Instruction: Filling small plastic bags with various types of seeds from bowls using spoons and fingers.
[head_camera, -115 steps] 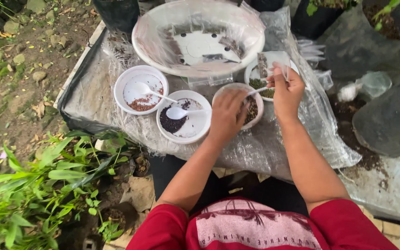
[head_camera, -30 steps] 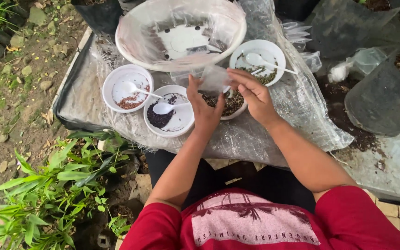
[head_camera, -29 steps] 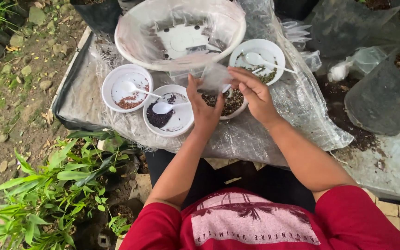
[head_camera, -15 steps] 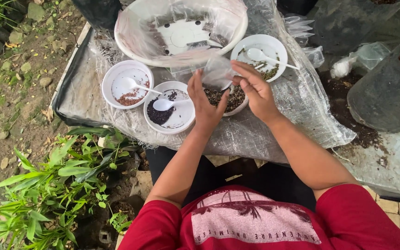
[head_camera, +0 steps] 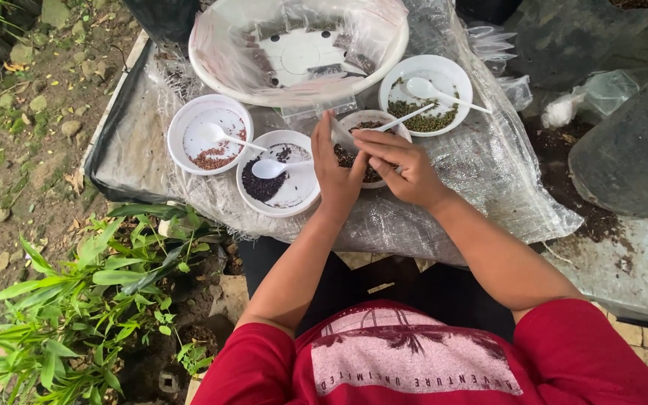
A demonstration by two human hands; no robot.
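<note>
Bag: a small clear bag (head_camera: pixel 341 132) is sitting between both hands, just above frame centre, over the middle bowl.
Left hand: the left hand (head_camera: pixel 337 169) is standing palm-up on edge, fingers curling around the bag's left side, gripping it.
Right hand: the right hand (head_camera: pixel 403 166) is reaching in from the right, fingertips pinched together at the bag's mouth.
Middle bowl: a white bowl (head_camera: pixel 365 124) is holding dark brown seeds and a spoon, partly hidden by the hands.
Left bowls: one bowl (head_camera: pixel 279 197) is holding black seeds and a spoon; another (head_camera: pixel 189 124), further left, reddish seeds and a spoon.
Upper right bowl: this bowl (head_camera: pixel 451 75) is holding green seeds and a spoon.
Basin: a large white basin (head_camera: pixel 211 67) is sitting at top centre, lined with plastic.
Surface: everything is resting on a plastic sheet (head_camera: pixel 489 172).
</note>
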